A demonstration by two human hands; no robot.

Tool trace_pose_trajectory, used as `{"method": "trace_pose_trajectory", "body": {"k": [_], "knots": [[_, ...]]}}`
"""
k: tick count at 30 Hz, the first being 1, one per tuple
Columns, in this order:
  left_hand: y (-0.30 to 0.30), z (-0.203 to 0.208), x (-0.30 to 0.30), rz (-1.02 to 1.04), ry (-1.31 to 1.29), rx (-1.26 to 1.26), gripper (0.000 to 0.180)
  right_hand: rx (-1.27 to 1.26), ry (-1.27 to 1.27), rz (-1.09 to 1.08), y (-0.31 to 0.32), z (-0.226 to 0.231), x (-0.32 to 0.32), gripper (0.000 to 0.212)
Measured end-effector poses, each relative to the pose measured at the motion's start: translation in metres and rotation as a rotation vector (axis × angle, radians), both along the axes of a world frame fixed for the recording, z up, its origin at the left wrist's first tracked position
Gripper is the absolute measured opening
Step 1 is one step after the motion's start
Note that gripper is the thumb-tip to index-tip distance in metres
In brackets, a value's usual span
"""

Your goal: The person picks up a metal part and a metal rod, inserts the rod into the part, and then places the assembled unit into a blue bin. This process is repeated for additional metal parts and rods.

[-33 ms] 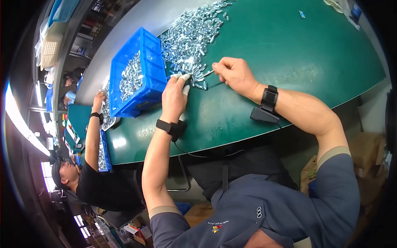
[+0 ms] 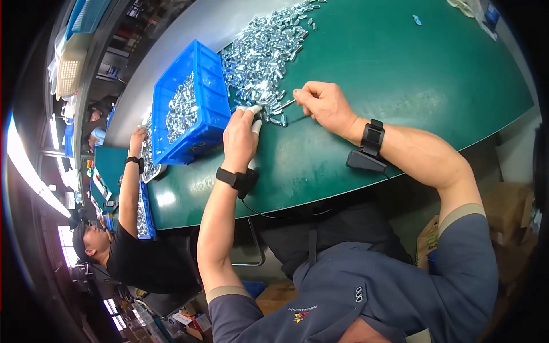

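My right hand [image 2: 327, 107] is closed in a pinch on a thin metal rod [image 2: 289, 103], whose tip points left at the near end of a pile of small shiny metal cylinders [image 2: 263, 54]. My left hand [image 2: 240, 137], with white covers on some fingertips, rests at the same end of the pile, beside a blue plastic bin [image 2: 211, 94]. Its fingers and thumb are bent together; what they pinch, if anything, is hidden. More of these cylinders [image 2: 182, 108] lie inside the bin, which stands tilted in the picture, just left of my left hand.
The green tabletop [image 2: 400, 74] stretches right of the pile, with a small blue-and-white packet [image 2: 417, 20] near its far side. On the left, a co-worker's hand [image 2: 138, 140] reaches into a tray of metal parts [image 2: 150, 166]. A cable [image 2: 269, 215] hangs from my left wrist device.
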State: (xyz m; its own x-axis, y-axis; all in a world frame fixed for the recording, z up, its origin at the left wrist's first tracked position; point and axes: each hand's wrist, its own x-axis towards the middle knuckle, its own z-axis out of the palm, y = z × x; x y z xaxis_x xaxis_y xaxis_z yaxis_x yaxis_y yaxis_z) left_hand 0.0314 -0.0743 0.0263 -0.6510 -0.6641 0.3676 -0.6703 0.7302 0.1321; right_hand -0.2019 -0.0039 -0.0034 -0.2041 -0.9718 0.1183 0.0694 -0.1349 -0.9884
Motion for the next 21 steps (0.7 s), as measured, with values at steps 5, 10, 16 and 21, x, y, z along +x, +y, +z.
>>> {"method": "trace_pose_trajectory", "body": {"k": [5, 10, 16, 21], "knots": [[0.007, -0.002, 0.008, 0.08, -0.001, 0.19, 0.029, 0.021, 0.047, 0.022, 0.005, -0.001, -0.002, 0.035], [0.006, 0.005, 0.014, 0.102, 0.044, 0.201, 0.02, -0.026, 0.061, 0.105, 0.001, -0.002, 0.003, 0.034], [0.028, -0.001, 0.002, 0.082, 0.303, 0.355, 0.015, -0.043, 0.118, 0.139, 0.0, -0.005, 0.005, 0.03], [0.035, -0.002, -0.005, 0.044, 0.388, 0.36, 0.017, -0.021, 0.133, 0.133, -0.002, -0.002, 0.005, 0.033]]}}
